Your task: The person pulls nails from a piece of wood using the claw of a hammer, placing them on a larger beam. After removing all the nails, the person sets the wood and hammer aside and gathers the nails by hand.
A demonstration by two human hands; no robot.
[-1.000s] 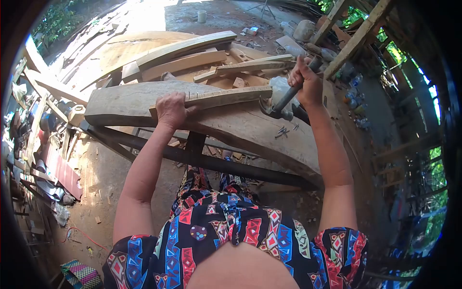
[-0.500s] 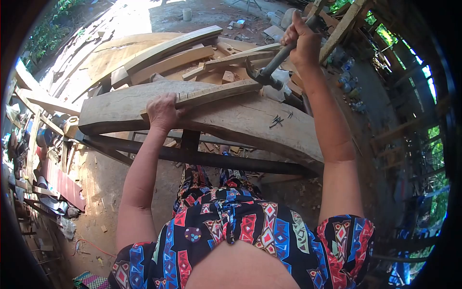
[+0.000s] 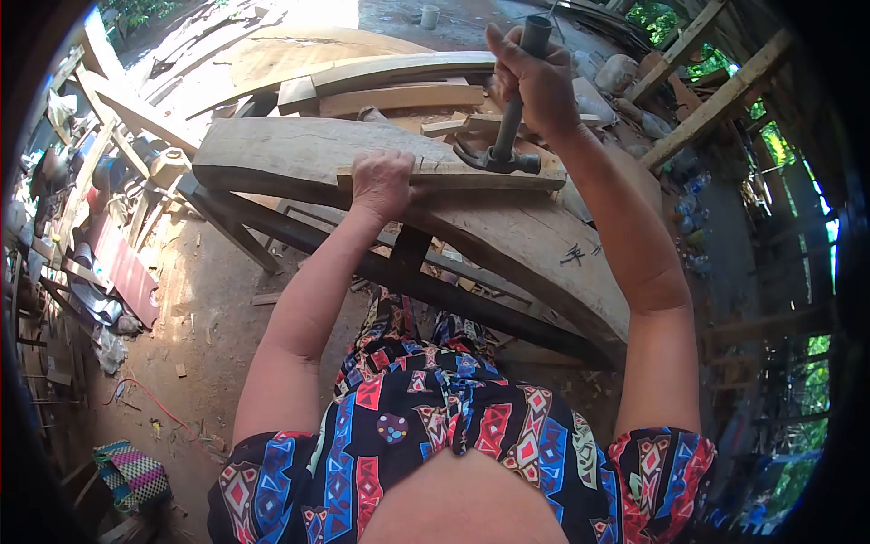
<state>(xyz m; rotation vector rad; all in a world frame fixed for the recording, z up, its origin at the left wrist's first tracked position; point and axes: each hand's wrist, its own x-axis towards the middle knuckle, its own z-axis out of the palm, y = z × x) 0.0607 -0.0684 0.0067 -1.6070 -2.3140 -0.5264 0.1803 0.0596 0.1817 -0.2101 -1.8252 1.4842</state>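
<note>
My left hand (image 3: pixel 382 186) is closed around the near-left part of a narrow wooden strip (image 3: pixel 489 180), pressing it against a thick, curved plank (image 3: pixel 272 145). A few thin nails (image 3: pixel 428 167) stand up from the strip just right of my fingers. My right hand (image 3: pixel 539 86) grips a claw hammer (image 3: pixel 510 127) by its grey handle, the handle pointing up. The hammer's dark head overlaps the strip in this view, right of the upright nails. Several loose nails (image 3: pixel 575 256) lie on the plank to the right.
A dark metal frame (image 3: pixel 453 288) carries the plank. Beyond it lie long curved boards (image 3: pixel 399 68) and sawn pieces. Wooden posts (image 3: pixel 720 100) slant at the right. Scrap and a reddish panel (image 3: pixel 127 272) are at the left, with a woven basket (image 3: pixel 131 473) on the ground.
The hammer has come from beyond the strip's right end to over the strip, closer to the nails. My left hand keeps its hold on the strip. The whole view has turned.
</note>
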